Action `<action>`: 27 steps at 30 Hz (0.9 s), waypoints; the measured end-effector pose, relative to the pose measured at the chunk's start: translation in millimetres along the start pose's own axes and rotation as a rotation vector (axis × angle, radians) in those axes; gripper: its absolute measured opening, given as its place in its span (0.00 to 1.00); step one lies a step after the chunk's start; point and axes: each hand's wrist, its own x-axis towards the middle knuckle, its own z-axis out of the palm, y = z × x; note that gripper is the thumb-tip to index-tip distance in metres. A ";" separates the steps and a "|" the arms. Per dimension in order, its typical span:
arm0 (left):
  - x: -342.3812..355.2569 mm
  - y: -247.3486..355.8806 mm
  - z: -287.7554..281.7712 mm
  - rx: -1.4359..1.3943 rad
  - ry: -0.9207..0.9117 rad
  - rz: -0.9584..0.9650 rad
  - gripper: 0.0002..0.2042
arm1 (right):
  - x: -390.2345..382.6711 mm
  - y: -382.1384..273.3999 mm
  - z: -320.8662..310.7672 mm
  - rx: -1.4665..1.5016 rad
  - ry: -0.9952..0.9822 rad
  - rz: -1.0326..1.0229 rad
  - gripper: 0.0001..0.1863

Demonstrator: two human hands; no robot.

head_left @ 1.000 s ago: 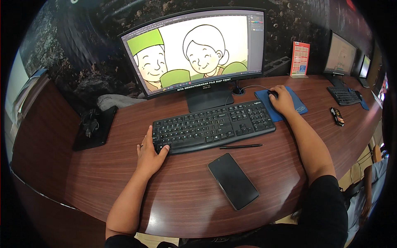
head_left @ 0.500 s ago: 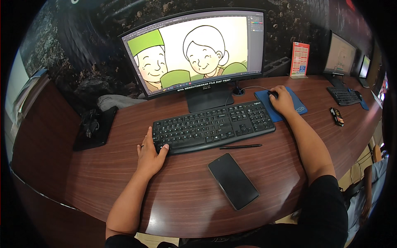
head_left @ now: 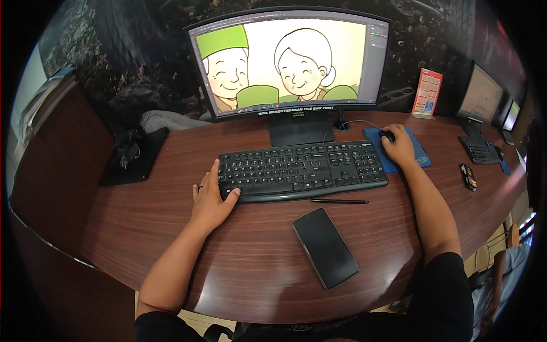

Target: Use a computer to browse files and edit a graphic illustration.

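Observation:
My left hand (head_left: 212, 202) rests on the left end of a black keyboard (head_left: 296, 168), fingers extended and apart, thumb on its lower left corner. On a blue mouse pad (head_left: 417, 151) at the right, my right hand (head_left: 399, 149) curls over a dark mouse (head_left: 386, 136), which it mostly covers. A monitor (head_left: 290, 68) behind the keyboard displays a drawing of two smiling elderly cartoon figures in an editing program. A thin black stylus or pen (head_left: 340, 201) lies below the keyboard. Nearer me, a dark smartphone (head_left: 325, 248) lies face up.
A black tablet-like pad (head_left: 149, 162) with bundled cable lies left of a partition holding papers (head_left: 45, 105). Rightward are a red standing card (head_left: 426, 91), a small box (head_left: 469, 176), another keyboard (head_left: 480, 151) and monitor (head_left: 478, 97), and part of another person (head_left: 498, 279) at the lower right.
The camera's view has shifted, so the monitor and desk items appear further right and the monitor higher. Both my hands keep their places on the keyboard and mouse; the drawing looks unchanged.

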 end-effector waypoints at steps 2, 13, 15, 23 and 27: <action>0.4 -2.0 -0.2 -0.005 -0.010 -0.009 0.45 | 0.7 0.4 0.9 0.009 0.002 -0.024 0.16; 1.4 -3.9 3.0 0.035 -0.018 -0.009 0.44 | 4.4 10.8 8.9 0.029 0.026 -0.075 0.15; 0.3 -0.3 0.8 0.036 -0.017 -0.006 0.44 | 4.9 11.6 6.9 0.034 0.020 -0.068 0.15; 0.7 -1.0 0.7 0.034 -0.017 0.001 0.44 | 4.9 9.1 5.5 0.018 0.014 -0.062 0.15; -0.9 -0.8 1.2 0.042 -0.022 -0.002 0.42 | 2.4 2.7 2.8 0.032 -0.012 -0.043 0.15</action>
